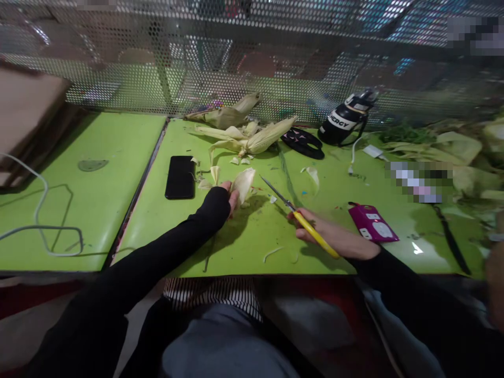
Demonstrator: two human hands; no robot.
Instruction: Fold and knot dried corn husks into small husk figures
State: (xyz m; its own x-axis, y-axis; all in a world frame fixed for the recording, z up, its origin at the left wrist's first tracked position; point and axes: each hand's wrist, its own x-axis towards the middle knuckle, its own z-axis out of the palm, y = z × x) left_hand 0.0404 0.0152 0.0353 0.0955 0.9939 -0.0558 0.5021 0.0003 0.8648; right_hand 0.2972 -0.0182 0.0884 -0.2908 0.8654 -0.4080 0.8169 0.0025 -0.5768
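Note:
My left hand (pixel 233 200) is closed on a pale corn husk piece (pixel 243 184), low over the green table. Its fingers are partly hidden by the black sleeve. In my right hand (pixel 325 231) is a pair of scissors (pixel 314 232) with yellow handles. The narrow blades point up and left, toward the husk but apart from it. Beyond my left hand lies a pile of corn husks (pixel 252 139), with small cut scraps in front of it. A dark green strand (pixel 286 176) runs down the table between the pile and the scissors.
A black phone (pixel 180 177) lies left of my left hand. At the back are a black pouch (pixel 302 143) and a black bottle (pixel 342 122) against a perforated metal screen (pixel 260 63). A purple case (pixel 372 222), a cable and more husks (pixel 444 149) are at right; brown cardboard (pixel 27 115) stands left.

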